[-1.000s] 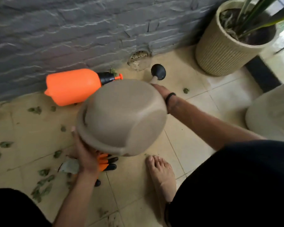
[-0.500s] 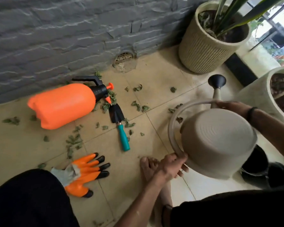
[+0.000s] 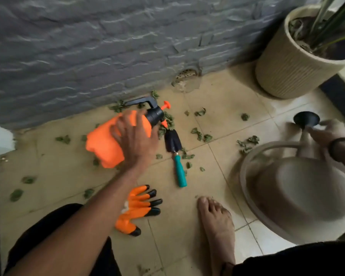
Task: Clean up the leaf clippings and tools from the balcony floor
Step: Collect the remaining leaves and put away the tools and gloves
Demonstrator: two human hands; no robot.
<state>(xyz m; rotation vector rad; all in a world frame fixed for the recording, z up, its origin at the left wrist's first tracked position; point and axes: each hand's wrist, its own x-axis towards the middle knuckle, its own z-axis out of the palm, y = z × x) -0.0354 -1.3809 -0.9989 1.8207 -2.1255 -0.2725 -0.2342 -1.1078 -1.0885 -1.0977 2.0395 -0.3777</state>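
An orange spray bottle (image 3: 102, 144) lies on its side by the grey wall, black pump head pointing right. My left hand (image 3: 136, 139) reaches over it with fingers spread, on or just above its body; contact is blurred. My right hand (image 3: 327, 131) grips the spout of a beige watering can (image 3: 299, 194) held tilted at the right. A small trowel (image 3: 176, 156) with a teal handle lies on the tiles. Orange gloves (image 3: 136, 210) with black tips lie near my left forearm. Green leaf clippings (image 3: 201, 134) are scattered over the floor.
A ribbed beige plant pot (image 3: 287, 70) stands at the back right corner. A floor drain (image 3: 186, 73) sits at the wall's foot. My bare foot (image 3: 217, 226) rests on the tiles between the gloves and the can.
My left hand has let go of the watering can's handle and moved left over the orange spray bottle. The can now hangs from my right hand alone.
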